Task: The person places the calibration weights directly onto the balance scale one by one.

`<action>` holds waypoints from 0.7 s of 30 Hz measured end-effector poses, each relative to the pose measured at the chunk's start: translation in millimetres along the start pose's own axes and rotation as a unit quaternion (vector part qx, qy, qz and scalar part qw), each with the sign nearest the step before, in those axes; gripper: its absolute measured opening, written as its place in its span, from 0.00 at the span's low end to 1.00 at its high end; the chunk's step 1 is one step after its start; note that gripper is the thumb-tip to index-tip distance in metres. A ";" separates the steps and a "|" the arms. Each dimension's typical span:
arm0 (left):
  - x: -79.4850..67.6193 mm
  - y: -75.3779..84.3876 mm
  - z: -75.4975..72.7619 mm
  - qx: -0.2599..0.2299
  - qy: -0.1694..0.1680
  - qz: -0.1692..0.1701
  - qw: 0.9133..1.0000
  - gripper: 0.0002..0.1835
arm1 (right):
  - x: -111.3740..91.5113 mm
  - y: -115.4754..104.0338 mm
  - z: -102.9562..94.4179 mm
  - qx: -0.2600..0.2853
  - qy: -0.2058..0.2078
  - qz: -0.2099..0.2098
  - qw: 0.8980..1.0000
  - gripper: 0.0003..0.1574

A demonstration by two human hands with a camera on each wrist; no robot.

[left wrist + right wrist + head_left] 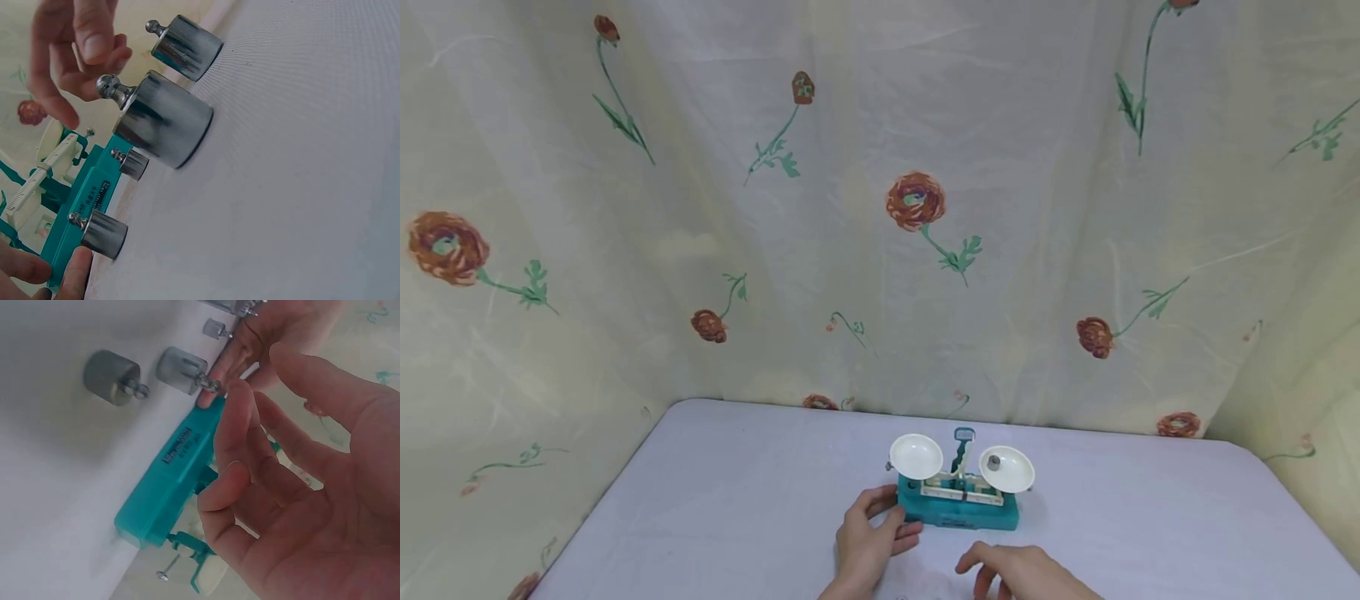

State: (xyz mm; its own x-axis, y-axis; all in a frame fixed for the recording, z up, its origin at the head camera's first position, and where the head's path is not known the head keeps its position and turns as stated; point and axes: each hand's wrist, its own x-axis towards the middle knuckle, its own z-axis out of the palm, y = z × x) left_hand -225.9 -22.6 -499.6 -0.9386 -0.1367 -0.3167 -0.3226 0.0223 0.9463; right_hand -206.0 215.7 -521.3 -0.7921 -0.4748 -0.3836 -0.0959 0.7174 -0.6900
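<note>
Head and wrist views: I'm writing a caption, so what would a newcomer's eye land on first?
Probably the teal balance scale on the pale table in the head view, a small metal weight in its right white pan. The left wrist view shows four shiny knobbed weights standing in front of it. The left hand touches the scale's left end.

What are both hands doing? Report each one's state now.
Left hand: open, touching the left end of the teal, plastic-looking balance scale with round white pans.
Right hand: open, loosely curled, holding nothing.
</note>
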 end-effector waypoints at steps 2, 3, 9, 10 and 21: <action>0.6 0.1 -0.2 -0.003 -0.001 -0.002 1.000 0.21 | 12.5 24.6 6.4 -0.006 -0.009 -0.016 1.000 0.26; 0.7 0.3 -0.3 -0.004 -0.002 -0.003 1.000 0.21 | 17.9 35.2 8.4 -0.012 -0.014 -0.026 0.999 0.25; 1.0 1.9 -1.1 -0.004 -0.007 -0.002 1.000 0.21 | 16.1 37.7 8.6 -0.020 -0.014 -0.047 0.999 0.22; 1.1 2.1 -1.1 -0.003 -0.007 -0.002 1.000 0.21 | 10.4 27.3 7.0 -0.022 -0.008 -0.042 0.999 0.22; 0.4 1.1 -0.6 -0.001 -0.002 -0.010 1.000 0.21 | 9.5 27.5 7.6 -0.027 0.005 -0.011 1.000 0.21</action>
State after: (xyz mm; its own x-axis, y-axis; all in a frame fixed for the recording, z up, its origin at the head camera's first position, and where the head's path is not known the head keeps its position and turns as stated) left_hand -226.5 -23.3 -498.6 -0.9324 -0.1340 -0.3356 -0.3407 0.0171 0.9400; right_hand -211.6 227.0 -548.5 -0.7953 -0.4861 -0.3621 -0.1455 0.7331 -0.6644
